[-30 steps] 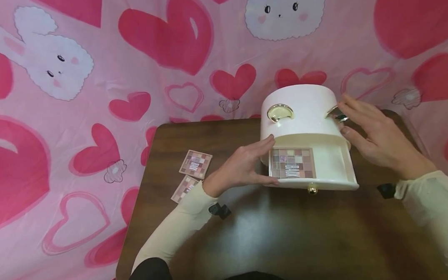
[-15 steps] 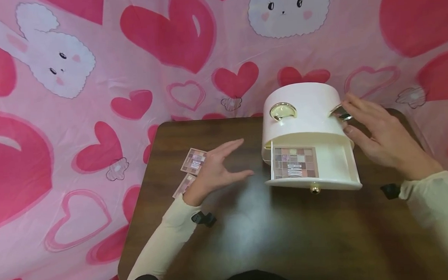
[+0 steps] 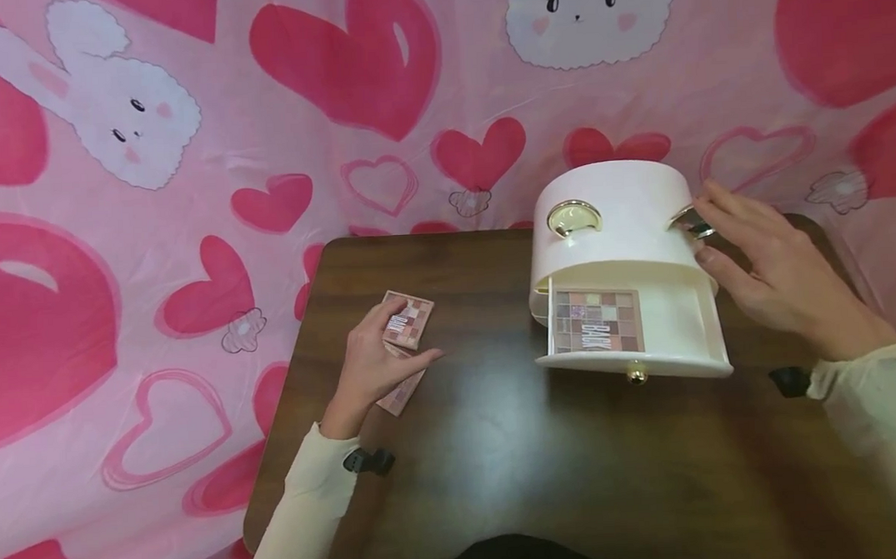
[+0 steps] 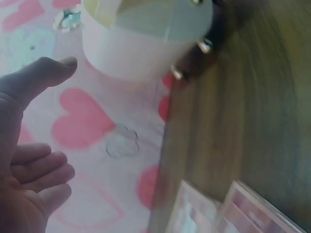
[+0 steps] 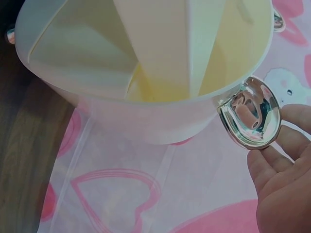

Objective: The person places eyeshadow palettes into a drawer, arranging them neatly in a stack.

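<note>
2 likely light, stiff palettes (image 3: 421,316) near the desk's (image 3: 531,468) left edge should suit a rim pinch, left hand (image 3: 372,358) loosely spread, right hand's (image 3: 774,274) extended fingers touching a handle (image 3: 687,219).

Long cream sleeves (image 3: 310,494) (a little creased) are worn with small black wrist devices (image 3: 369,461).

A pink cloth (image 3: 454,71) printed with red hearts (image 3: 348,59) and white rabbit heads (image 3: 141,118) hangs behind the dark wood-grain worktop (image 3: 516,468), which bears a pale sheen (image 3: 491,411).
</note>
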### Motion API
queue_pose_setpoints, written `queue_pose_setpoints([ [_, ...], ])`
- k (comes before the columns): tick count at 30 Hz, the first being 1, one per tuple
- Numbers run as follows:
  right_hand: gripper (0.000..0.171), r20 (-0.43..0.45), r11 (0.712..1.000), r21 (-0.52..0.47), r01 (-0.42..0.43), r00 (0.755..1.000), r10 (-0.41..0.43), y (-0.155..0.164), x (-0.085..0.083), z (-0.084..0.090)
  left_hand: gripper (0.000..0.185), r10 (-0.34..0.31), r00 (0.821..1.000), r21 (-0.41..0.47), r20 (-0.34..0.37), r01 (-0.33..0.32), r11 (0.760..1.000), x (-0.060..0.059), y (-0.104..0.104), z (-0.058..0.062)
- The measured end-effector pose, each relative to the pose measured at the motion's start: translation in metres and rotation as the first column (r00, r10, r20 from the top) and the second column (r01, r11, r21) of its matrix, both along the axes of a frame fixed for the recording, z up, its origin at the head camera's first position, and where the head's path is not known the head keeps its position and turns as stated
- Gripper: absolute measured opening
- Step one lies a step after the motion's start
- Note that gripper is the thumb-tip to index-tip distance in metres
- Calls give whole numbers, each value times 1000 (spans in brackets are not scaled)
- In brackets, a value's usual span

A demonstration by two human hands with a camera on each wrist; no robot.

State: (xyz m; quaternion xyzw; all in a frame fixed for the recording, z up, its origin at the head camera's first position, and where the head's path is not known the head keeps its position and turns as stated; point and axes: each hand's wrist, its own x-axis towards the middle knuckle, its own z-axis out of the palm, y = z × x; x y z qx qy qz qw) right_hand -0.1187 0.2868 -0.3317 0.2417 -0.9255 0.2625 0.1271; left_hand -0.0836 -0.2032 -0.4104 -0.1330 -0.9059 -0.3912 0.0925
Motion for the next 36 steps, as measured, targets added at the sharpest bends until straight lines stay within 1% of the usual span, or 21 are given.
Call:
queue_pose_setpoints([
  [1, 58, 2, 1000, 4, 1, 1000, -1, 0, 0, 0, 86, 30, 999, -8, 36, -30, 1000, 2, -3, -2],
  [3, 58, 7, 1000, 11, 6, 1000, -6, 1, 1, 1, 90, 90, 990, -23, 108, -88, 996, 7, -9, -7],
  [7, 58, 3, 1000, 19, 19, 1000, -19, 0, 2, 3, 96, 177, 955, -50, 236, -169, 984, 13, -21, -19],
  [9, 58, -2, 1000, 16, 22, 1000, -22, 0, 1, 4, 98, 204, 940, -60, 274, -195, 979, 14, -25, -26],
  [12, 58, -9, 1000, 8, 21, 1000, -21, 1, 1, 4, 101, 240, 920, -72, 311, -229, 971, 17, -30, -34],
  [15, 57, -11, 1000, 3, 16, 1000, -16, 2, 1, 3, 105, 270, 899, -83, 345, -257, 963, 20, -33, -39],
  [18, 57, -12, 1000, -3, 5, 1000, -5, 2, 1, 2, 109, 287, 879, -102, 382, -269, 958, 23, -36, -44],
  [22, 57, -15, 1000, 0, -1, 1000, 1, 2, 1, 2, 115, 300, 860, -140, 412, -266, 954, 25, -42, -56],
  [26, 58, -10, 1000, 7, 5, 1000, -4, 0, 1, 2, 119, 313, 849, -183, 427, -258, 949, 29, -49, -74],
  [27, 58, -8, 1000, 7, 5, 1000, -5, 0, 1, 2, 120, 318, 845, -197, 431, -255, 946, 30, -51, -77],
  [30, 58, -12, 1000, -2, -3, 1000, 3, -1, 1, 1, 123, 341, 839, -244, 423, -257, 935, 32, -55, -89],
  [33, 58, -27, 1000, -16, -17, 1000, 16, 0, 1, -1, 126, 364, 839, -303, 403, -253, 919, 34, -58, -100],
  [36, 58, -34, 1000, -18, -15, 999, 14, 0, 1, 0, 125, 371, 847, -332, 380, -250, 910, 35, -58, -107],
])
